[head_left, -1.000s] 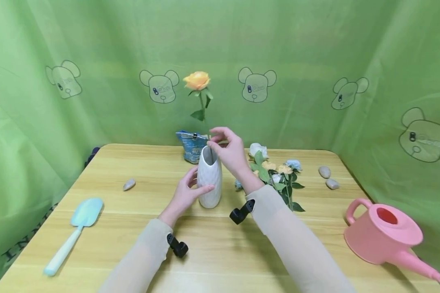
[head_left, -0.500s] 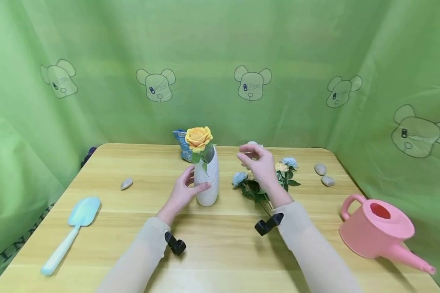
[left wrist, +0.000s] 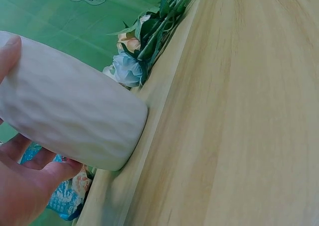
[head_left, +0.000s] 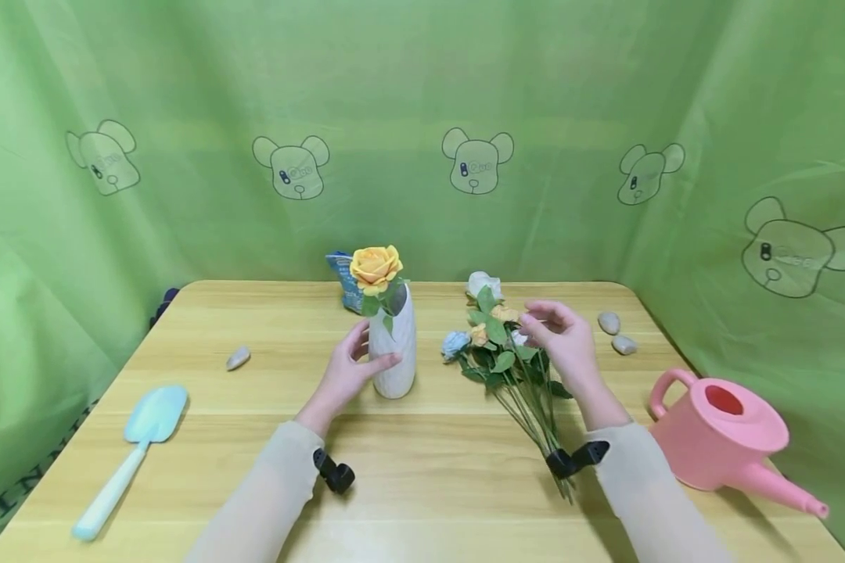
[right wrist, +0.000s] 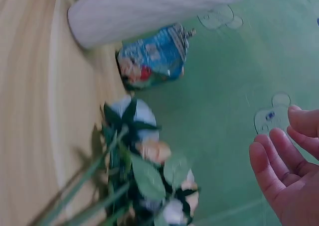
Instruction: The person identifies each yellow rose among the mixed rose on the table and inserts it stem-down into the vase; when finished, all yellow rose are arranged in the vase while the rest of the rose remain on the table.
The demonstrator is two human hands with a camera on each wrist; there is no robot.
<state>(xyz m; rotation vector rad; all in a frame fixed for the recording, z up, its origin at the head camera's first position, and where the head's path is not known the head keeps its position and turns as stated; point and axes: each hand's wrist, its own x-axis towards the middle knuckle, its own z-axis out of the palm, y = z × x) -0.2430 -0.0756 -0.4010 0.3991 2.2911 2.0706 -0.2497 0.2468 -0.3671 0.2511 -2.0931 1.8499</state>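
Behind the rose (head_left: pixel 375 270), vase mouth (head_left: pixel 399 299) unclear

A: Hidden, head view?
B: Blue bag (head_left: pixel 350 294), partly, behind yellow rose (head_left: pixel 376 270); print probably too small to read.
A: Wrist views?
B: Left: vase (left wrist: pixel 75 101) cropped at 9 o'clock. Right: stems (right wrist: pixel 88 173) blurred, 7 o'clock; right hand (right wrist: pixel 295 183) cropped, 4 o'clock.

Before me on a counter (head_left: pixel 422 500): blue trowel (head_left: pixel 137 452), three stones (head_left: pixel 609 323), blue bag (head_left: pixel 345 281), pink watering can (head_left: pixel 721 438); green curtain (head_left: pixel 380 94) behind.
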